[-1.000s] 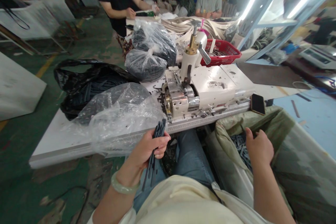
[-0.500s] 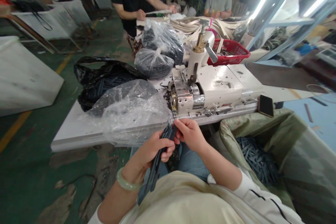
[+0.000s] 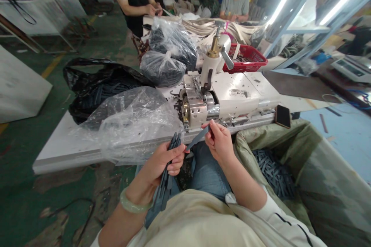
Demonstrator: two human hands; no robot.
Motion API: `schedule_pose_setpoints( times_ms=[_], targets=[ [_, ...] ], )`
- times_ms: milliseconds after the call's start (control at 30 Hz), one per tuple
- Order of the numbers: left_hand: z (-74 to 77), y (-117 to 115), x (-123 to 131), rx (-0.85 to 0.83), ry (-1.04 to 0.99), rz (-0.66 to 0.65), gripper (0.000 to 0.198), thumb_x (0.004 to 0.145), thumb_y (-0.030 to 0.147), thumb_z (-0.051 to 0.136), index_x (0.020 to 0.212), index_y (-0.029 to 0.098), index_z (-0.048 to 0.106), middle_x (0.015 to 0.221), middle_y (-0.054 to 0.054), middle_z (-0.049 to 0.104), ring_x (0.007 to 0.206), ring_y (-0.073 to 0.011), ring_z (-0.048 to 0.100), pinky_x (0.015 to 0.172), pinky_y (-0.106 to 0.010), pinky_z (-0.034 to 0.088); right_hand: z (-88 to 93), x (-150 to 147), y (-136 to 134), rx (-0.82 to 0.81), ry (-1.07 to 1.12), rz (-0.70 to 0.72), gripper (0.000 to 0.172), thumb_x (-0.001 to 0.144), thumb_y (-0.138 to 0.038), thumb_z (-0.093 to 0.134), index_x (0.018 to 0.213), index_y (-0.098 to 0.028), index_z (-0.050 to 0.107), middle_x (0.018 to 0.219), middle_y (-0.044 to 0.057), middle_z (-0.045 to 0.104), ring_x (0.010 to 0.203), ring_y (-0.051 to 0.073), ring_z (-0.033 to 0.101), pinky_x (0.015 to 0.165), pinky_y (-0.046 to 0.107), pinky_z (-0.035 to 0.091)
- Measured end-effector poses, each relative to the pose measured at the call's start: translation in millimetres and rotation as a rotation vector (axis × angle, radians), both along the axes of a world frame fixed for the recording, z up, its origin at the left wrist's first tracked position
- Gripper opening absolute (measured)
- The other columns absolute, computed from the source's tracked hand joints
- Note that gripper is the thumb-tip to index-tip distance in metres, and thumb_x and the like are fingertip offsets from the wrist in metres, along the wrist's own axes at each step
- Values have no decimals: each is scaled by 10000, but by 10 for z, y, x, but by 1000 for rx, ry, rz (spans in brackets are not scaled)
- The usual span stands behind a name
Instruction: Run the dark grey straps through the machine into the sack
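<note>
- Two: left hand (image 3: 162,160), right hand (image 3: 220,141).
- One single strip (image 3: 198,138) between them; bundled strips (image 3: 164,190), several, overlapping.
- One machine (image 3: 237,96).
- Clear bags: one loose bag (image 3: 136,119), near left; two filled bags (image 3: 164,71), farther.
- One black bag (image 3: 77,106), left.
- One red basket (image 3: 252,63), far.
- One phone (image 3: 282,116), right.
- One sack (image 3: 307,142), near right.

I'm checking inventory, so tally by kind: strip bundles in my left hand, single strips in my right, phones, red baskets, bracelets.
Strip bundle in left hand: 1
Single strip in right hand: 1
Phone: 1
Red basket: 1
Bracelet: 1
Total: 5
</note>
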State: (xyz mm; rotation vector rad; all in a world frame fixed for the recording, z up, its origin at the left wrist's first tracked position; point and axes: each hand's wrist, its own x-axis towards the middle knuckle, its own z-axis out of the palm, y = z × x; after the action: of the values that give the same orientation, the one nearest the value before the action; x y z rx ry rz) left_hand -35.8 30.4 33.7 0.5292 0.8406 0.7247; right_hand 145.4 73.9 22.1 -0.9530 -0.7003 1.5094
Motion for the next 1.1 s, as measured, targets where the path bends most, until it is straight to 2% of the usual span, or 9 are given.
schedule_pose_setpoints(
  times_ms=[233,400,467,533,633,800,900,967,1100],
  targets=[
    [-19,6,-24,-81,-23,-20,319,748,416,729,742,135,577,466,96,348,333,-4,221,317,-121,209,-109,91,-55,199,-108,104,333,823,-506,638,791,-180,695,488,-49,462,374,42,300,366,182,217],
    [8,32,-34,-22,17,90,215,726,299,706,732,155,547,464,101,347,335,-14,236,317,-122,233,-150,370,-111,337,-243,409,365,772,-533,683,771,-173,742,612,34,624,433,108,531,428,237,417],
    [31,30,-38,21,64,114,200,719,287,703,732,159,550,455,101,356,328,-20,260,314,-126,247,-187,457,-145,318,-211,472,399,701,-553,739,826,-175,758,684,68,673,529,166,624,493,277,488],
    [59,21,-50,63,105,121,197,724,283,706,731,160,553,451,100,366,325,-21,283,318,-128,257,-243,514,-178,265,-137,448,538,655,-624,736,969,-187,750,706,75,694,583,197,658,515,291,510],
    [100,7,-71,106,142,130,187,734,267,708,739,159,556,458,98,383,330,-14,296,332,-124,261,-322,561,-197,144,-17,367,727,717,-765,553,1120,-179,700,729,89,710,606,202,672,516,287,516],
    [117,13,-71,141,180,126,195,738,272,711,746,160,552,458,99,383,326,-14,299,333,-128,256,-282,552,-106,-31,12,402,925,681,-893,338,971,-110,736,765,140,726,626,207,684,554,303,542],
    [89,25,-50,166,216,80,202,755,290,701,759,159,547,453,98,384,331,-20,306,338,-137,270,-159,471,-46,-67,16,552,934,685,-891,333,970,-95,731,806,159,732,668,232,699,559,316,550],
    [62,31,-39,200,243,50,212,770,310,689,766,161,539,437,99,377,329,-25,302,338,-141,271,-77,394,-25,-76,4,722,880,728,-851,367,1003,-92,718,843,164,734,673,234,702,527,301,540],
    [12,32,-48,267,297,16,224,798,332,667,801,170,512,435,98,398,334,-31,311,346,-145,273,-39,239,5,-131,8,1023,687,853,-697,435,1007,-77,688,738,108,715,474,122,595,382,181,396]
  ],
)
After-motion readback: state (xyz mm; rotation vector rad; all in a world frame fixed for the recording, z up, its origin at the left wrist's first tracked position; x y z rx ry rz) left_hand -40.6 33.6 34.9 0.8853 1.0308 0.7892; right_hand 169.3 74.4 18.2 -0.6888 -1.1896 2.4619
